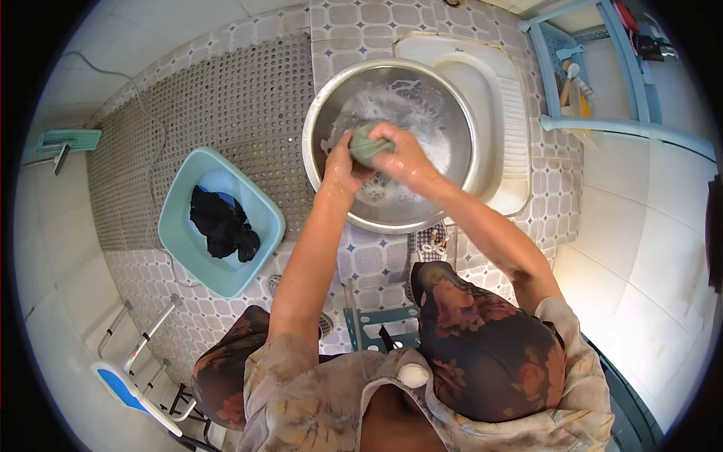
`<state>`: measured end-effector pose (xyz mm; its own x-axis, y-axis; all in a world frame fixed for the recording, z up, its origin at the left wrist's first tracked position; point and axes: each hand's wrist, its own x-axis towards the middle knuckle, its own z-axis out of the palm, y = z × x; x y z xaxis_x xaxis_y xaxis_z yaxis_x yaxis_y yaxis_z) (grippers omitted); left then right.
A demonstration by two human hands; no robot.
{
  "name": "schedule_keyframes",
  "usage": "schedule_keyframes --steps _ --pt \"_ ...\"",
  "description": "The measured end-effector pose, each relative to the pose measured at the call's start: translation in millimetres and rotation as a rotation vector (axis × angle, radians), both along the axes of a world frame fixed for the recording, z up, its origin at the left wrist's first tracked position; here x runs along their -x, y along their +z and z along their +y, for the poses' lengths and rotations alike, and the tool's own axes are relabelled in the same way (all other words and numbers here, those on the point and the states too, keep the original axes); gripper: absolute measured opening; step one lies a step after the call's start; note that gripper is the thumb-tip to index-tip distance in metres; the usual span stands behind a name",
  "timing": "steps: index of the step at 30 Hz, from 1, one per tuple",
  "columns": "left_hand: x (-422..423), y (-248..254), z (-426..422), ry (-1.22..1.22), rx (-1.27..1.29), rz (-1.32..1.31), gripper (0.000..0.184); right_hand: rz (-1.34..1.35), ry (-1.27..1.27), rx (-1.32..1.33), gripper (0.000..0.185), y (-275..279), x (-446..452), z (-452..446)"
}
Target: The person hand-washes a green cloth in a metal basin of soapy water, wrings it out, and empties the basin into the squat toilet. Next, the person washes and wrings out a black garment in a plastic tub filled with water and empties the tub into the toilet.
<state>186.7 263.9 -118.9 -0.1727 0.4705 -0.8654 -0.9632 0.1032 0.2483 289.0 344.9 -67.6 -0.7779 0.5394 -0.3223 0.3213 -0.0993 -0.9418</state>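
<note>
The tiled floor (370, 252) runs under the basin (459, 139). A perforated mat (248, 98) lies left of the basin, a squat toilet (515, 135) right of it; a tub (263, 215) with dark clothes (220, 226) sits left of it, nearer the person. Within the basin's rim, above suds, the left hand (341, 167) and right hand (403, 157) grip the green cloth (366, 145), apparently mid-squeeze; working it further calls for a firm two-handed hold.

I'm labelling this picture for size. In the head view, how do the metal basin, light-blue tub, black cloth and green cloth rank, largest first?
1. Metal basin
2. Light-blue tub
3. Black cloth
4. Green cloth, bunched and partly hidden
</note>
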Motion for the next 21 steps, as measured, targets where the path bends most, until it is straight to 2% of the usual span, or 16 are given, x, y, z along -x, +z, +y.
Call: schedule_keyframes --steps 2,5,6,7,9,11,13,14,17,20,21 --pt "5 0 -2 0.017 -0.162 -0.122 0.042 -0.072 0.176 -0.219 0.027 34 8 -20" --pt "6 -30 -9 0.062 -0.502 -0.190 0.039 -0.079 0.223 -0.601 0.034 38 19 -44" --pt "2 -33 -10 0.093 -0.578 -0.193 0.039 -0.149 0.306 -0.633 0.034 43 23 -40" --pt "-4 -36 -7 0.139 -0.623 -0.191 0.038 -0.173 0.279 -0.691 0.032 37 26 -35" --pt "-16 -41 -2 0.189 -0.598 -0.150 0.036 -0.225 0.224 -0.794 0.029 9 30 -24" --pt "-24 -25 5 0.119 -0.422 -0.024 0.034 -0.410 0.266 -0.871 0.029 -23 29 19" --pt "-28 -6 14 -0.042 -0.165 0.139 0.032 -0.497 0.159 -0.762 0.031 -30 9 31" --pt "-32 -10 18 0.015 -0.139 0.117 0.029 -0.536 0.106 -0.710 0.032 -32 6 35" --pt "-38 -12 15 0.138 -0.158 0.057 0.025 -0.422 0.204 -0.737 0.034 -3 -1 11" --pt "-34 -50 -5 0.130 -0.502 -0.112 0.025 -0.258 0.210 -0.802 0.035 27 7 -33" --pt "-33 -42 -3 0.135 -0.385 -0.067 0.025 -0.276 0.215 -0.825 0.034 19 7 -28"
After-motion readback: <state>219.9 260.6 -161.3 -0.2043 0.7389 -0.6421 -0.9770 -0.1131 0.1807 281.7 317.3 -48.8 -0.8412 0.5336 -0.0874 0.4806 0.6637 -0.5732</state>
